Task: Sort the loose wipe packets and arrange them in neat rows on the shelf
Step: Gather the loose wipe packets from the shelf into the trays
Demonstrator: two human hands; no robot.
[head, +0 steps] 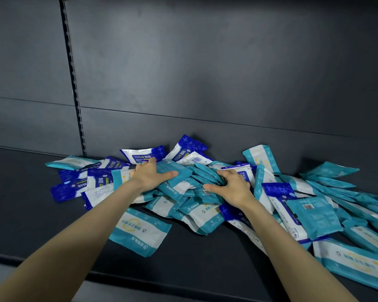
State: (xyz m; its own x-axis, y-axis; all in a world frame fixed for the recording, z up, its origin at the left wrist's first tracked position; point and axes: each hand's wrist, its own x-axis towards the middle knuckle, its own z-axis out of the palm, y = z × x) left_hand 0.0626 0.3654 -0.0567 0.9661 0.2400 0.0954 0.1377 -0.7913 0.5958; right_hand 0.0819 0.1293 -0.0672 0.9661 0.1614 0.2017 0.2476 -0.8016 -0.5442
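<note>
A loose heap of wipe packets lies on the dark shelf [31, 214], teal-and-white ones [140, 231] mixed with dark blue-and-white ones [143, 156]. My left hand [150, 174] lies on top of the heap's middle, fingers stretched toward the back and thumb out to the right, holding a teal packet [172, 173]. My right hand [232, 185] sits just to its right with fingers curled down into a bunch of teal packets [205, 174], thumb pointing left. Both forearms reach in from the bottom edge.
The shelf's dark back panel [205, 73] rises right behind the heap, with a slotted upright [74, 90] at the left. More teal packets [347, 192] spread to the right edge. Bare shelf shows at the left and along the front lip [183, 284].
</note>
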